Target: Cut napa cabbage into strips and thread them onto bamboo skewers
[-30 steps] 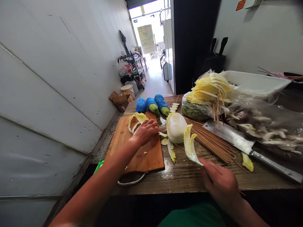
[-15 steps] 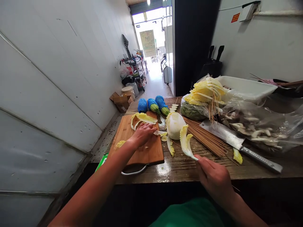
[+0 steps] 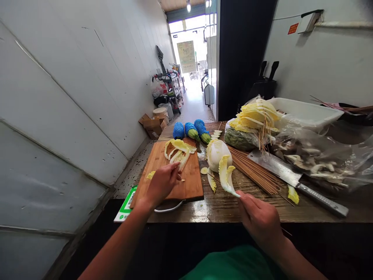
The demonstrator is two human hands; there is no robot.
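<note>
Pale yellow and white, one long curled strip of cabbage leaf (image 3: 224,175) is pinched in the right hand (image 3: 258,214), at lower centre-right. Well apart from it, near the frame's centre, we see the left hand (image 3: 163,182) with curled fingers over one brown wooden cutting board (image 3: 190,186); we cannot tell whether it grips the overlapping yellow-white leaf strips (image 3: 177,146) beside its fingertips, nor count those exactly. Just behind the raised strip we find one whole, rounded white cabbage (image 3: 217,153) on the brown wooden surface (image 3: 215,210). Beyond the board we count three oblong vegetables in blue netting (image 3: 191,129), two showing green ends. Right of centre lie one bundle of thin brown skewers (image 3: 253,169), too many to count, and one steel cleaver (image 3: 275,166).
</note>
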